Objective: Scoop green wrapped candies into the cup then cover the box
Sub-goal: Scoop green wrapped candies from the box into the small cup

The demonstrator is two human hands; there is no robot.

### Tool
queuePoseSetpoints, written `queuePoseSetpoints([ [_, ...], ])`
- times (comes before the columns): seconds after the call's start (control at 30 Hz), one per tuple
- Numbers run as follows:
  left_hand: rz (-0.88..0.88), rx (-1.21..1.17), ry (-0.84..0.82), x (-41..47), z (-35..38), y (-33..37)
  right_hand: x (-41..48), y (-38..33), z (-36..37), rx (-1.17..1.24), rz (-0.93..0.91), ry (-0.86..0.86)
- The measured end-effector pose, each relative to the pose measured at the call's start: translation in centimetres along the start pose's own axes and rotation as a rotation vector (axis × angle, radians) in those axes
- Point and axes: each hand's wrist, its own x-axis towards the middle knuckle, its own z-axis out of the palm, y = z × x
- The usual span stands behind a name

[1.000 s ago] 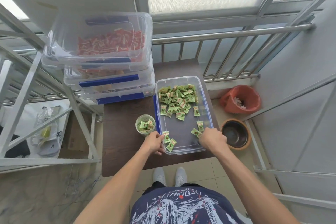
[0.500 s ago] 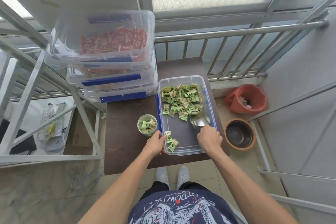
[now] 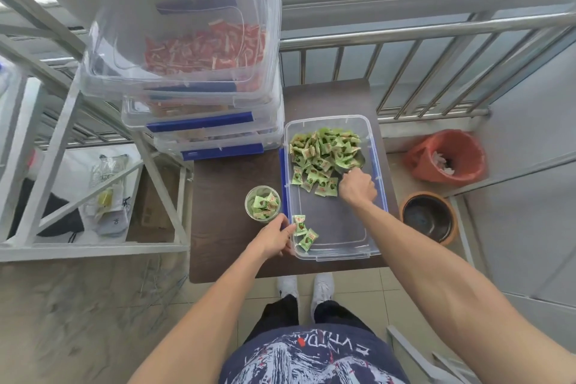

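Observation:
A clear plastic box (image 3: 372,227) with blue side clips sits open on a small dark table (image 3: 230,246). Green wrapped candies (image 3: 324,153) are heaped at its far end; a few more lie at the near left corner (image 3: 304,232). My right hand (image 3: 357,187) is inside the box, gripping a metal scoop (image 3: 358,160) whose bowl is pushed into the heap. My left hand (image 3: 274,237) rests on the box's near left edge. A clear cup (image 3: 262,203), partly filled with green candies, stands left of the box.
Three stacked lidded boxes (image 3: 193,65) with red candies stand at the table's back left. A metal rack (image 3: 62,134) is on the left, a railing (image 3: 436,40) behind. An orange-lined bin (image 3: 448,156) and a dark pot (image 3: 428,217) stand on the floor at right.
My right hand has moved from the box's near right corner up toward the far end, pushing the scoop into the candy heap. My left hand stays on the box's edge.

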Motion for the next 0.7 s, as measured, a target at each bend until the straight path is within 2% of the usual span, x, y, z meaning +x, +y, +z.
queuePoseSetpoints([
  [0.17, -0.004, -0.014, -0.023, -0.1, -0.2, 0.3, -1.2, 2.6, 1.3, 0.037, 0.06, 0.011],
  [0.43, -0.009, -0.024, -0.016, -0.4, -0.4, 0.4, -4.1, 5.4, 1.4, 0.171, -0.02, 0.087],
  [0.57, -0.001, 0.022, 0.049, -1.1, -0.6, 0.6, -6.3, 6.0, 0.3, 0.176, -0.12, 0.142],
  [0.7, -0.036, 0.033, 0.076, -2.0, -0.4, 0.5, -8.4, 6.2, -1.7, 0.104, -0.299, 0.151],
])
